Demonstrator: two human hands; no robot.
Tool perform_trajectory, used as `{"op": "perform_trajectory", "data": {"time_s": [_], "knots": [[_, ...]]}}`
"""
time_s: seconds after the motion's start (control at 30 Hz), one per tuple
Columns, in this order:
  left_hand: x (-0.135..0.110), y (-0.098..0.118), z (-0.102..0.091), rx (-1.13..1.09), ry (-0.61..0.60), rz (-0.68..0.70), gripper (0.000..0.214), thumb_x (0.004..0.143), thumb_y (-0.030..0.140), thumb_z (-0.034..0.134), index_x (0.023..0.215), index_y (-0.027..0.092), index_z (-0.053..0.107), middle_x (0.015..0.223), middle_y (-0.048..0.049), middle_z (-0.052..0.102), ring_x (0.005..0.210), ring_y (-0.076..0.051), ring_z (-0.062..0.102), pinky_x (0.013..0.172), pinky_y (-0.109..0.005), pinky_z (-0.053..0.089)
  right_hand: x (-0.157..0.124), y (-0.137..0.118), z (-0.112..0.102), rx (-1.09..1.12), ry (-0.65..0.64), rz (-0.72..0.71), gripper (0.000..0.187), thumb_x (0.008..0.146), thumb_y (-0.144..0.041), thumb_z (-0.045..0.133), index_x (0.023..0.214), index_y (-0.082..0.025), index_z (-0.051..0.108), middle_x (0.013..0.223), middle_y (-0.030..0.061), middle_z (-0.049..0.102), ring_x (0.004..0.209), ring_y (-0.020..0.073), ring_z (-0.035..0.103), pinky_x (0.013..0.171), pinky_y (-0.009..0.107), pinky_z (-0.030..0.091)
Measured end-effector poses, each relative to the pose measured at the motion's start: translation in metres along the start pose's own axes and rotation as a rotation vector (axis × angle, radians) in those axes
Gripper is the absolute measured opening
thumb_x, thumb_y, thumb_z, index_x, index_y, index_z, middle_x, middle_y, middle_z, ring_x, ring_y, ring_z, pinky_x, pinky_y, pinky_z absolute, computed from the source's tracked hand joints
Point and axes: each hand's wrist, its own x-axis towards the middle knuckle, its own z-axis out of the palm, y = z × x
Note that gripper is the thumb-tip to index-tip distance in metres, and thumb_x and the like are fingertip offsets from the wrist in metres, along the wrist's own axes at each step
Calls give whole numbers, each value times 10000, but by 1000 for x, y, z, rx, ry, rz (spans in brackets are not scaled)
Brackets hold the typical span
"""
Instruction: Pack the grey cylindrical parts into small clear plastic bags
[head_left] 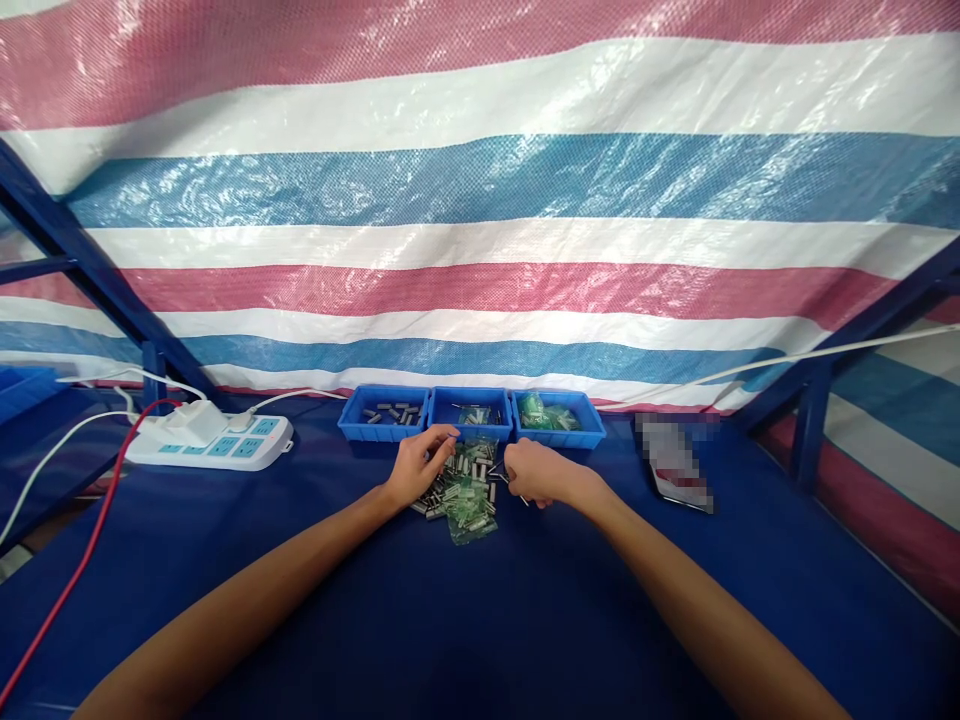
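Note:
A heap of small clear-green bags and grey metal pieces (466, 488) lies on the blue table between my hands. My left hand (417, 464) rests at the heap's left edge, fingers curled and pinching at a small piece near the top of the pile. My right hand (534, 472) is closed into a loose fist at the heap's right edge, with a thin metal pin showing under it. Behind the heap stand three blue trays: the left tray (381, 416) with grey metal pieces, the middle tray (470, 410) with a few parts, the right tray (558, 416) with green bags.
A white power strip (214, 440) with white and red cables lies at the left. A phone (675, 468) lies right of the trays. A striped tarp (480, 200) hangs behind the table. Blue frame bars (817, 400) slant at both sides.

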Motion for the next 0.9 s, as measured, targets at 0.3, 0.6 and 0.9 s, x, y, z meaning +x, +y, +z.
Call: {"op": "perform_trajectory", "data": {"time_s": [0.3, 0.6, 0.9], "knots": [[0, 3, 0, 9, -2, -12, 229, 922, 318, 447, 1027, 163, 579, 686, -3, 590, 446, -80, 508, 501, -197, 435, 17, -13, 15, 402, 846, -223, 150, 820, -245, 507, 718, -177, 594, 632, 29, 641, 603, 167, 618, 615, 254, 457], [3, 3, -1, 89, -63, 66, 259, 908, 348, 482, 893, 142, 639, 720, -25, 623, 490, -86, 533, 550, -208, 427, 30, -18, 39, 1078, 854, -360, 229, 797, -377, 575, 776, -156, 633, 688, 42, 643, 540, 162, 612, 530, 263, 495], [2, 7, -2, 100, -25, 67, 244, 895, 358, 503, 872, 149, 627, 735, -26, 622, 477, -84, 515, 551, -215, 431, 28, -16, 39, 817, 797, -123, 310, 847, -406, 442, 784, -161, 621, 693, 58, 626, 571, 173, 573, 567, 287, 493]]}}
